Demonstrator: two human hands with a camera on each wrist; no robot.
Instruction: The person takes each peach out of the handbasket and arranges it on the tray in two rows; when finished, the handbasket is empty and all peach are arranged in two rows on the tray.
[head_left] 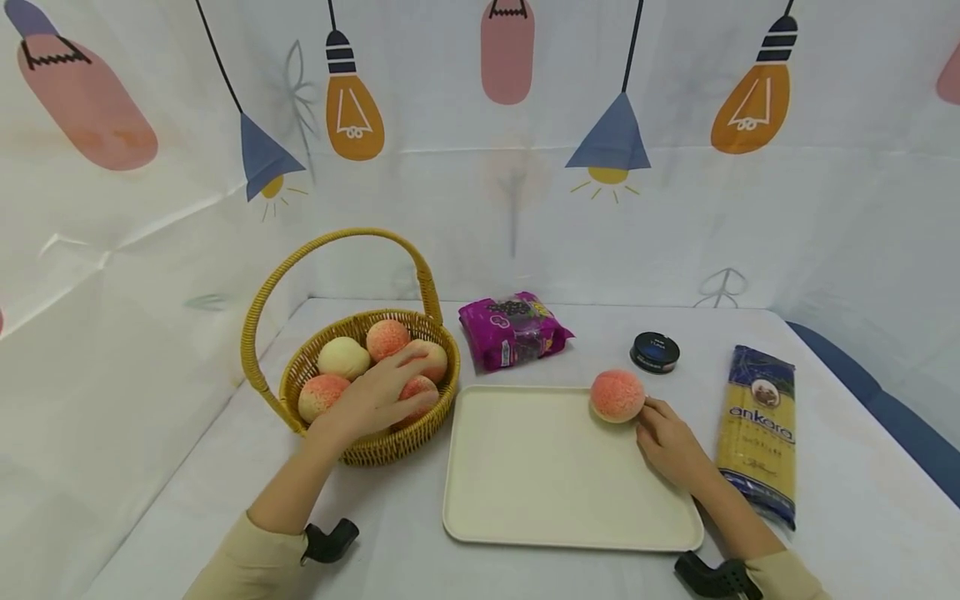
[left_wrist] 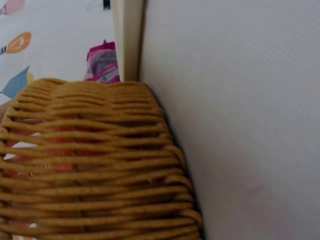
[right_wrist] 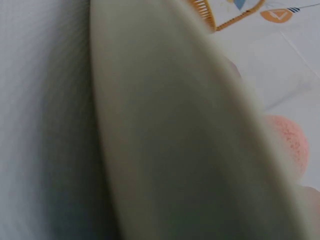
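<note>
My left hand [head_left: 378, 392] reaches into a woven basket [head_left: 386, 450] with a tall arched handle. Its fingers are spread over several peaches, one peach [head_left: 420, 390] showing between fingers and thumb. Beside it lie a pale peach [head_left: 344, 358] and redder ones. The basket's woven side [left_wrist: 95, 170] fills much of the left wrist view, hiding that hand's grip. At the far right corner of a cream tray [head_left: 555, 483] sits another peach [head_left: 617, 396]. My right hand [head_left: 671, 446] is at that peach's right side, fingertips close against it. The tray's edge [right_wrist: 195, 125] crosses the right wrist view.
A purple packet [head_left: 513, 331] lies behind the tray, right of the basket. Further right are a round black tin [head_left: 655, 352] and a blue-and-yellow "ankara" packet [head_left: 759, 433]. A patterned white sheet [head_left: 465, 208] hangs behind the table.
</note>
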